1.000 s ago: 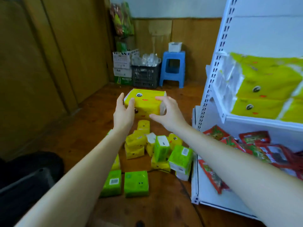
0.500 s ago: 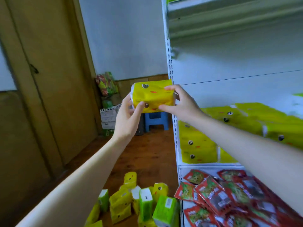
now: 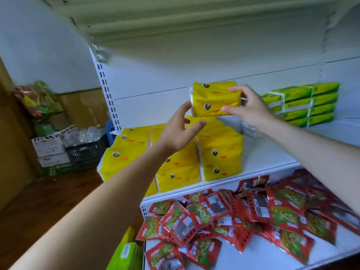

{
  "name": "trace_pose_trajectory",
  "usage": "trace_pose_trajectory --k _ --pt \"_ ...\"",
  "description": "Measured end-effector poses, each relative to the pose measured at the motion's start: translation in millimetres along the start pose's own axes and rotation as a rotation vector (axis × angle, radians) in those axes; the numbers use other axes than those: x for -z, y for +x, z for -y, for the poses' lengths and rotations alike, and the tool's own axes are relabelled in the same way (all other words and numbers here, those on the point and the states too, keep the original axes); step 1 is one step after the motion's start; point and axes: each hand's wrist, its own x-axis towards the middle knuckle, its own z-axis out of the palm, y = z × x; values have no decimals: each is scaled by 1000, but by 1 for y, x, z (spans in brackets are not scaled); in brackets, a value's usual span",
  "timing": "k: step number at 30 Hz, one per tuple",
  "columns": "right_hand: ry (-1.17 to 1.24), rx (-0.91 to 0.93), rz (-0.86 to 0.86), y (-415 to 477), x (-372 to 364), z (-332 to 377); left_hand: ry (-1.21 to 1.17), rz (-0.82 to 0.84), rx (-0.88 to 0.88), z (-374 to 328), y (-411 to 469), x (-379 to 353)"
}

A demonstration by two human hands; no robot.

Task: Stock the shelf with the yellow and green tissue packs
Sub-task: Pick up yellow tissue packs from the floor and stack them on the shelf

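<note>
A yellow tissue pack (image 3: pixel 213 100) with cartoon faces hangs in the air over the middle shelf (image 3: pixel 272 154). My right hand (image 3: pixel 250 108) grips its right end, fingers on top and thumb underneath. My left hand (image 3: pixel 180 131) is just below its left end with fingers relaxed, one fingertip touching the pack's left edge. Directly under the held pack stand stacked yellow tissue packs (image 3: pixel 220 156) that fill the shelf's left half. A pile of green tissue packs (image 3: pixel 303 104) sits at the shelf's back right.
Red snack packets (image 3: pixel 233 221) cover the lower shelf. A green tissue pack (image 3: pixel 124 254) lies on the wooden floor at the bottom left. Cardboard boxes (image 3: pixel 50 147) and a dark crate (image 3: pixel 87 151) stand by the far wall.
Both hands lifted the yellow pack from the floor pile and carried it right, over the stacked packs on the shelf. My left hand has slipped down from the pack's left end.
</note>
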Motion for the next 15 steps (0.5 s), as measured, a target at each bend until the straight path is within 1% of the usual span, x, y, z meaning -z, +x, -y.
trace_pose_trajectory --k 3,9,12,15 --pt "38 -38 -55 5 28 -29 87 117 2 -5 16 -30" --pt "28 -154 -191 11 61 -96 479 341 64 -7 46 -68" --pt "-7 -237 -183 9 68 -135 651 442 123 -1 51 -80" --pt "-55 -297 -139 11 66 -158 721 483 168 4 49 -88"
